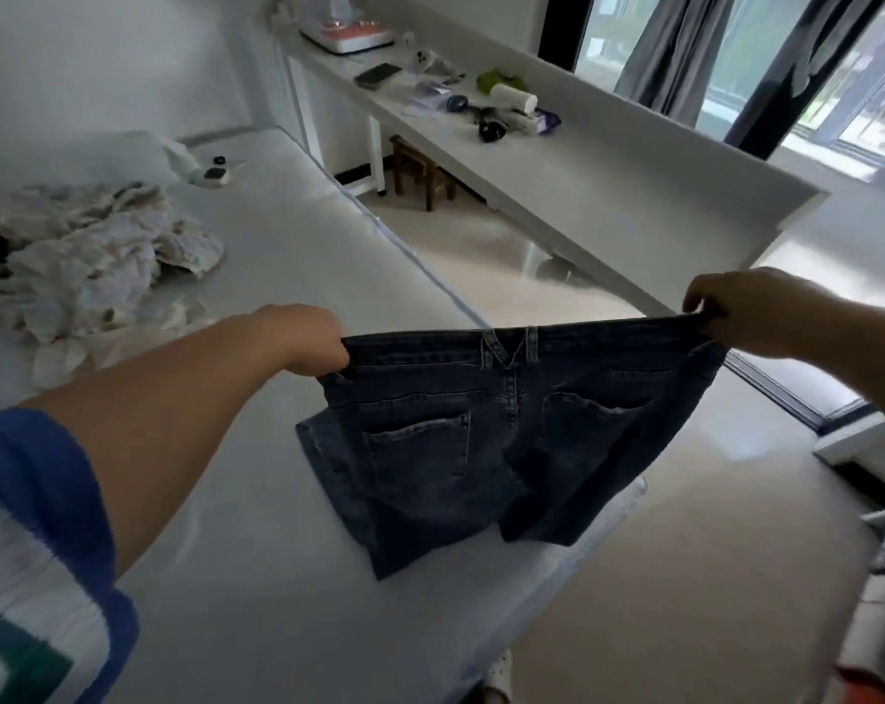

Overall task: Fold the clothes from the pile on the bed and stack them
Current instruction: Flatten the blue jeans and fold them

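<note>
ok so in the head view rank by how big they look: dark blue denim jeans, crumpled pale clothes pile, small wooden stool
1. Dark blue denim jeans, though nearest the camera
2. Crumpled pale clothes pile
3. Small wooden stool, farthest away

Jeans (486,429) over bed (257,576), pile (85,256) beyond-left

Daylight enters through the windows (765,58) at upper right, which are overexposed and washed out. The room is evenly bright and somewhat cool in tone. The glossy floor (506,256) carries pale glare, and the bed (288,246) shows only soft shadows. Wide-angle distortion bends and tilts straight lines toward the edges. The picture is slightly soft overall, blurrier at the corners.
</note>
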`<act>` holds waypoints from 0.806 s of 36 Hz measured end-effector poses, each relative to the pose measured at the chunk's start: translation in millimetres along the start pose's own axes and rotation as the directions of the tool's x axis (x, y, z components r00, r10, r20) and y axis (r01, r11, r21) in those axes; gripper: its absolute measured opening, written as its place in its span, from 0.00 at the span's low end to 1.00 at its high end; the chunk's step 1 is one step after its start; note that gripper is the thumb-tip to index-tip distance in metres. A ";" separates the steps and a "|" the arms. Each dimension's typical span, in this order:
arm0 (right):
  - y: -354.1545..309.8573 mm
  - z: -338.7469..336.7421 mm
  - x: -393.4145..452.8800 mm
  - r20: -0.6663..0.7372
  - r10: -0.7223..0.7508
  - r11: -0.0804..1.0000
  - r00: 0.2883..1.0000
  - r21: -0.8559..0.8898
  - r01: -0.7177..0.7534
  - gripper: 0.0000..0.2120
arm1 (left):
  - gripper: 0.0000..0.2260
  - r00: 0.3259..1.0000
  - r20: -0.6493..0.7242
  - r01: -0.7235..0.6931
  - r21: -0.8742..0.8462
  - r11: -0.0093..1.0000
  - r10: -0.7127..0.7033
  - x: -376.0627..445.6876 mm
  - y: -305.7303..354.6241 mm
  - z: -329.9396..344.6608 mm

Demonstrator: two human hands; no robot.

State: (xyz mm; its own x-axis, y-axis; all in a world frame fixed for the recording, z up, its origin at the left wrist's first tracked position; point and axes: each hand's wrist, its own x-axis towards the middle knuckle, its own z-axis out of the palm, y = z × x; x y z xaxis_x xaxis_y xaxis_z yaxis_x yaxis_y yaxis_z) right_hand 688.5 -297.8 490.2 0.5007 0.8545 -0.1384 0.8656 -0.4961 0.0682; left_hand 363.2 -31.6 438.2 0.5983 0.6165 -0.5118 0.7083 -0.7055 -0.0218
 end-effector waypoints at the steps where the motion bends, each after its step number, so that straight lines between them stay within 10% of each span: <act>1: 3.8 6.2 -0.8 0.019 0.000 1.000 1.000 -0.015 0.000 0.08 | 0.08 1.000 0.014 0.016 0.033 0.999 -0.016 7.8 8.1 1.9; 12: 76.5 76.4 -6.8 0.149 -0.158 0.971 0.976 0.201 0.127 0.13 | 0.07 0.994 -0.113 -0.040 -0.398 0.917 -0.006 69.6 65.6 14.7; 23: 110.2 138.8 39.7 0.403 0.134 0.989 0.905 0.005 -0.149 0.07 | 0.08 0.999 -0.028 0.014 -0.650 0.759 -0.042 122.7 113.7 22.1; 29: 131.5 152.0 47.2 0.118 0.144 0.981 0.983 0.116 -0.158 0.06 | 0.08 0.995 -0.098 -0.058 -0.733 0.678 -0.021 136.7 120.5 15.8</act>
State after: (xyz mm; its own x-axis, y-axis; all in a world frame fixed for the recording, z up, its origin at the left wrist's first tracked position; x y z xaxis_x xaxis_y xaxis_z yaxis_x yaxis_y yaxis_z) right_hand 824.4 -346.1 342.5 0.6156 0.7498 -0.2425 0.7685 -0.6394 -0.0262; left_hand 524.5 -37.8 352.1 0.6169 0.6626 -0.4247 0.7203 -0.2579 0.6440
